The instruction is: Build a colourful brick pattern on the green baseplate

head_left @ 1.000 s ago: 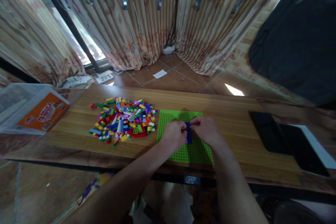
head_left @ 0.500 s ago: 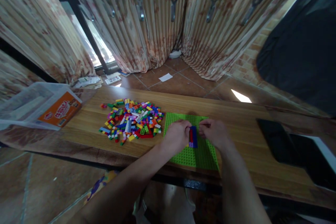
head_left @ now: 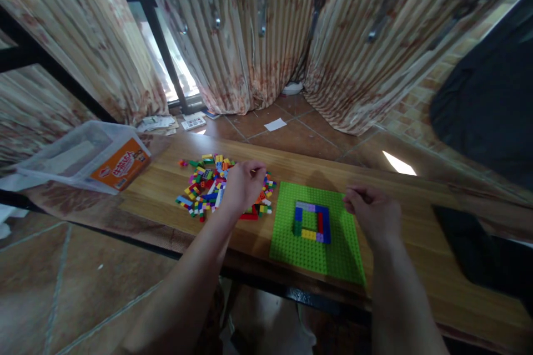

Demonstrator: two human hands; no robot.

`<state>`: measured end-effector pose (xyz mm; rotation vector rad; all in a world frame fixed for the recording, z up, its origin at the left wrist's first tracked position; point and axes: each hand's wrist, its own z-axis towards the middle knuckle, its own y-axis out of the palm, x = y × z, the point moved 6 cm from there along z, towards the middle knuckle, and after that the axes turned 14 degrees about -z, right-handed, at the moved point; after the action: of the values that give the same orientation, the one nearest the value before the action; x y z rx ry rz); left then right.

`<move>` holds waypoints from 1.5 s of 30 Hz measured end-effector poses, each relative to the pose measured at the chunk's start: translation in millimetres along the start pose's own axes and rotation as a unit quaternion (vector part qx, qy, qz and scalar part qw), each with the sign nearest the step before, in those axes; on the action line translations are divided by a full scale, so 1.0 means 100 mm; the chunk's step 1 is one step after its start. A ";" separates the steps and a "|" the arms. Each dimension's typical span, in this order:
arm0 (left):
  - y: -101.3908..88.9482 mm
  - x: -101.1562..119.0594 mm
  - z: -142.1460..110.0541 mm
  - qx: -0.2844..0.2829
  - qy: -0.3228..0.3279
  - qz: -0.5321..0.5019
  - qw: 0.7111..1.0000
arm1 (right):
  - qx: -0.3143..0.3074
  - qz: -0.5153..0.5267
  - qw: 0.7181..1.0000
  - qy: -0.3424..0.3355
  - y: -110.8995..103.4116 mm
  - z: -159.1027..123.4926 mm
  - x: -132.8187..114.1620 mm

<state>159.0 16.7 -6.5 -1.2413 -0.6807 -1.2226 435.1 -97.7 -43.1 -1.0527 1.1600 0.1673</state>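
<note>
My left hand [head_left: 245, 186] hovers over the right part of a pile of toy building bricks [head_left: 212, 180]. Its fingers are curled towards the thumb; whether a brick is between them is hidden. My right hand [head_left: 373, 212] is above the right edge of a green studded baseplate [head_left: 287, 249], thumb and fingertips drawn together, with anything they hold too small to see. On the plate, between both hands, stands a rectangular brick frame [head_left: 326, 224] around an open middle. Blue, red, yellow, purple, grey and green bricks form its sides.
A clear plastic box [head_left: 83, 158] with an orange label stands at the left end of the wooden table [head_left: 250, 241]. Dark flat objects [head_left: 470, 244] lie at the right end. Striped curtains [head_left: 237, 55] hang behind, and a white paper [head_left: 275, 124] lies on the floor.
My left hand has moved left from the brick frame to the pile. My right hand has drawn away to the right, uncovering the frame. The view has shifted left.
</note>
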 end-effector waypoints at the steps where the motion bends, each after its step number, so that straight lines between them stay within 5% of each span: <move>1: -0.03 0.00 0.02 0.011 0.000 -0.016 1.000 | -0.015 0.000 1.000 -0.011 0.05 -0.01 -0.01; 8: -0.47 -0.01 0.11 0.117 -0.021 -0.192 0.974 | -0.097 -0.049 0.980 -0.168 0.59 -0.43 -0.45; 12: -0.60 -0.04 0.12 0.138 -0.038 -0.229 0.963 | -0.177 -0.102 0.936 -0.288 1.00 -0.85 -0.73; 17: -0.63 -0.06 0.12 0.137 -0.042 -0.248 0.958 | -0.185 -0.175 0.882 -0.395 1.31 -1.16 -0.88; 26: -0.64 -0.10 0.13 0.133 -0.037 -0.247 0.959 | -0.182 -0.297 0.846 -0.403 1.56 -1.27 -0.94; 31: -0.62 -0.14 0.14 0.119 -0.029 -0.232 0.965 | -0.188 -0.301 0.850 -0.389 1.54 -1.33 -1.00; 36: -0.56 -0.13 0.12 0.101 -0.038 -0.208 0.972 | -0.188 -0.212 0.889 -0.360 1.30 -1.21 -0.98; 41: -0.26 -0.04 0.05 -0.036 -0.035 -0.118 0.992 | -0.187 -0.121 0.947 -0.232 0.88 -0.77 -0.73; 45: 0.11 0.02 -0.10 -0.149 -0.042 -0.065 0.986 | -0.138 -0.145 0.969 -0.145 0.59 -0.50 -0.48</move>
<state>168.1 5.1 -11.0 -1.5219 -0.6646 -1.4240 345.3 -84.5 -40.0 -1.3798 0.7214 0.2479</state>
